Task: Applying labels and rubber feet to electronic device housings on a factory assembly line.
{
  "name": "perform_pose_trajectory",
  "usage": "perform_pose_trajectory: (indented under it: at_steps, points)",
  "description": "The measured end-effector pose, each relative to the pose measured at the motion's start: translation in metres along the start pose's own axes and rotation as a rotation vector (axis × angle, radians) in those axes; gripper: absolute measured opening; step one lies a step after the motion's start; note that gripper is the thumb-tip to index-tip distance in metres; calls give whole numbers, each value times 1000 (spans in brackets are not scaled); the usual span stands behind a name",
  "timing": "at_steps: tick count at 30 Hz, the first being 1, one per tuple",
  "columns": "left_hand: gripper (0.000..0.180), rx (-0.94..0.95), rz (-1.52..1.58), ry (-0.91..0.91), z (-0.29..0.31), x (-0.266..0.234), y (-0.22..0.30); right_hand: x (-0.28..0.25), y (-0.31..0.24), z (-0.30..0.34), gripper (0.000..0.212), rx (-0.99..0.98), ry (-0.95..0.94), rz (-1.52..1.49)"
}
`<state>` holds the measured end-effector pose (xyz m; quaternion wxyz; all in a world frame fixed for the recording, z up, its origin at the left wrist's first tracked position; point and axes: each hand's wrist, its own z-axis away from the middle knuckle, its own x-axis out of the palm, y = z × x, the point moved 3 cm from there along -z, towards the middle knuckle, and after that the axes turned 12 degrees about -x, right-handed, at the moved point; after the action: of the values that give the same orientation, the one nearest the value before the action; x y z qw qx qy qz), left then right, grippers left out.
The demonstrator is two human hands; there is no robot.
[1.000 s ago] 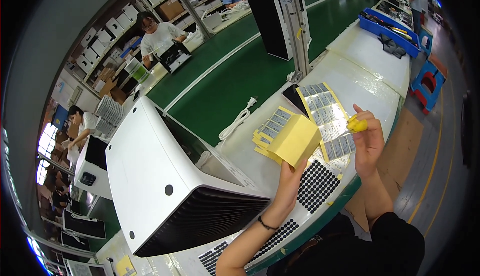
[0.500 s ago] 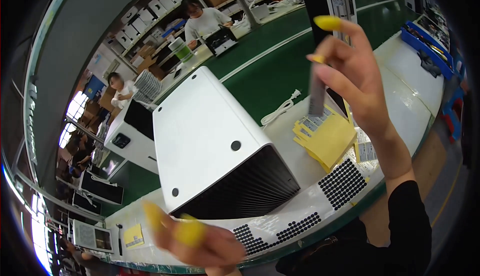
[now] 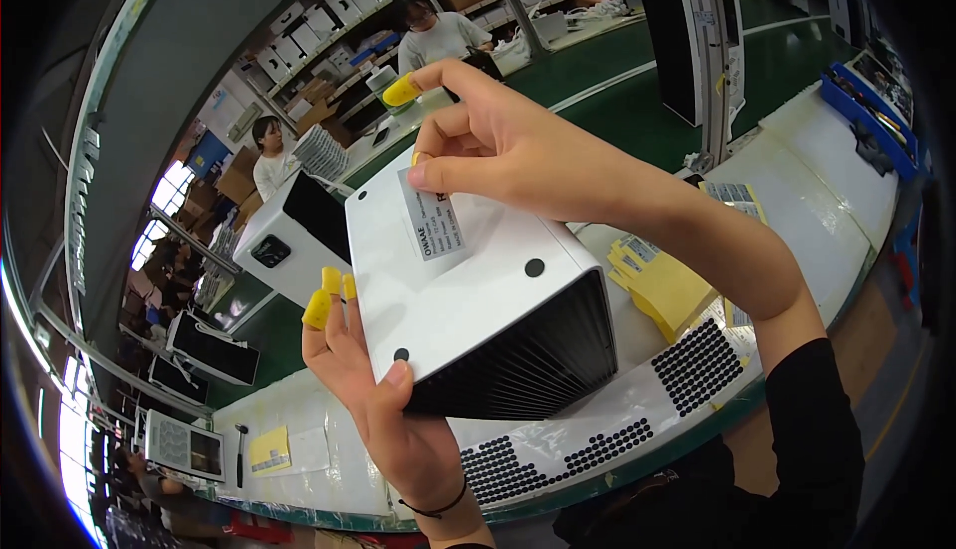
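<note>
A white box-shaped appliance point(image 3: 463, 280) with a black ribbed side lies in front of me, its white face up with round black feet at the corners. My right hand point(image 3: 503, 151) pinches a silver printed label point(image 3: 434, 222) by its upper edge over that face; whether the label touches the surface I cannot tell. My left hand point(image 3: 393, 410) grips the near left corner, thumb by a black foot, fingers along the left side. Yellow finger cots cover several fingertips on both hands.
Yellow-backed label sheets point(image 3: 667, 290) lie right of the appliance. Sheets of black round dots point(image 3: 697, 365) run along the bench's near edge. A metal post point(image 3: 711, 71) rises at the far right, near a blue tool tray point(image 3: 866, 116). Another white appliance point(image 3: 274, 240) stands left; co-workers sit beyond.
My right hand has brought the label leftward over the appliance. My left hand has moved up from the near edge onto the appliance's corner. The appliance sits slightly turned.
</note>
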<state>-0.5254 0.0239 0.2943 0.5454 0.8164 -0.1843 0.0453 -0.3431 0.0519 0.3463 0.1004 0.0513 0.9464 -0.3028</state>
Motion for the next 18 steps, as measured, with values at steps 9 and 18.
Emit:
perform_pose_trajectory:
  at_steps: [9, 18]
  points:
    - [111, 121, -133, 29, 54, -19, -34, 12, -27, 6, 62, 74, -130, 136]
    - [80, 180, -30, -37, 4, -21, -10, 11, -8, -1, 55, 56, -15, 221]
